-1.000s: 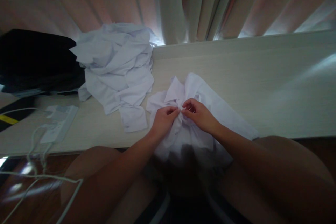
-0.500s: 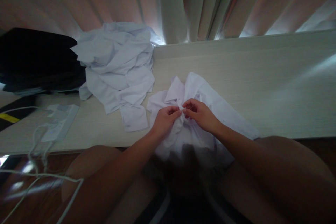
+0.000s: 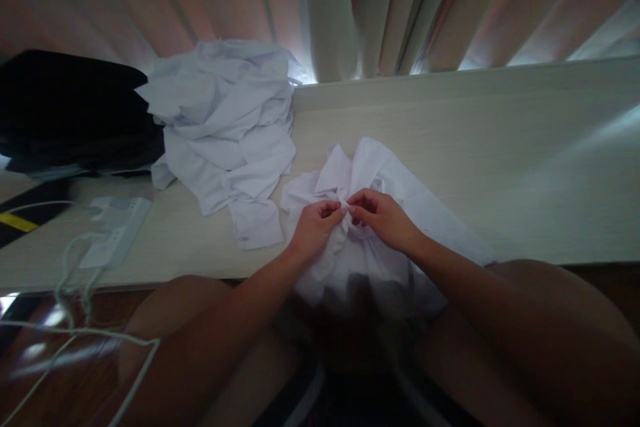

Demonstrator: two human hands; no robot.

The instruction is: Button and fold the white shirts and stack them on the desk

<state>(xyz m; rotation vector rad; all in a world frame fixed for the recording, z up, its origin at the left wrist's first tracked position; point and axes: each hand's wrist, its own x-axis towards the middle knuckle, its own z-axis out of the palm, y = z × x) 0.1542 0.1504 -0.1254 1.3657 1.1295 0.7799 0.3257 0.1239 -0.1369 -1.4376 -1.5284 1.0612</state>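
Note:
A crumpled white shirt (image 3: 395, 173) lies across the front edge of the pale surface and over my lap. My left hand (image 3: 317, 223) pinches a fold of it between thumb and fingers. Close against it, the fingertips of my right hand (image 3: 377, 213) pinch the same fold from the other side. The fingertips nearly touch, and whatever small part sits between them is hidden.
A heap of white garments (image 3: 225, 120) lies to the left, beside a stack of black cloth (image 3: 70, 113). A white power strip (image 3: 117, 230) with plugged-in cables (image 3: 67, 267) is at the left front. Curtains (image 3: 330, 13) hang behind the pale surface (image 3: 500, 147).
Both hands stay at the same fold, with only a slight shift of the fingertips. The shirt has barely moved.

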